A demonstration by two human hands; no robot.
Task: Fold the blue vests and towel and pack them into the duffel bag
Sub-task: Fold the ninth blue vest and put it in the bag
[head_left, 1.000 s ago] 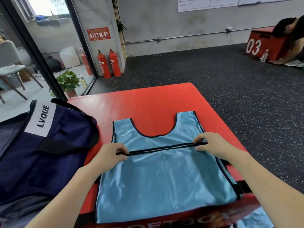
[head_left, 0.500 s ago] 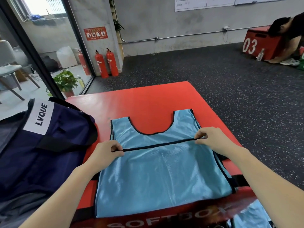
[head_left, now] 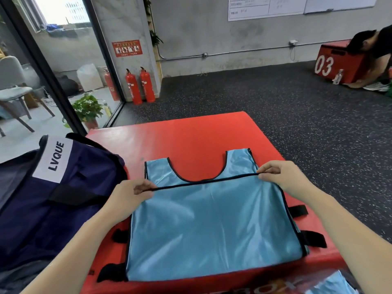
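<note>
— Pinching anything, those hands?
— Yes; the left hand (head_left: 129, 195) pinches the left end of the black-trimmed hem of a shiny light-blue sports vest (head_left: 212, 225), and the right hand (head_left: 282, 177) pinches the right end of the same hem; the hem runs taut as a dark line between them, just below the vest's neckline.

— Where does the vest lie?
— Flat on the padded red box (head_left: 191, 136) that serves as the tabletop; its lower part is folded up over its body, and the two shoulder straps point toward the far edge of the box; the fold sits at the near edge.

— And the bag?
— A navy fabric duffel bag (head_left: 53, 209) with a white label reading LVQUE sits at the left side of the red box, its edge overlapping the box's left corner; black straps cross its top.

— Any other cloth?
— A scrap of more light-blue fabric (head_left: 331, 284) shows below the near right corner of the box; I cannot tell what it is.

— Beyond the box?
— Two red fire extinguishers (head_left: 140, 85) stand against the wall past its far left corner; a potted green plant (head_left: 88, 109) stands behind glass to their left; a second red box marked 03 (head_left: 337, 62) sits far off to the right, with a person (head_left: 373, 49) bent over it.
</note>
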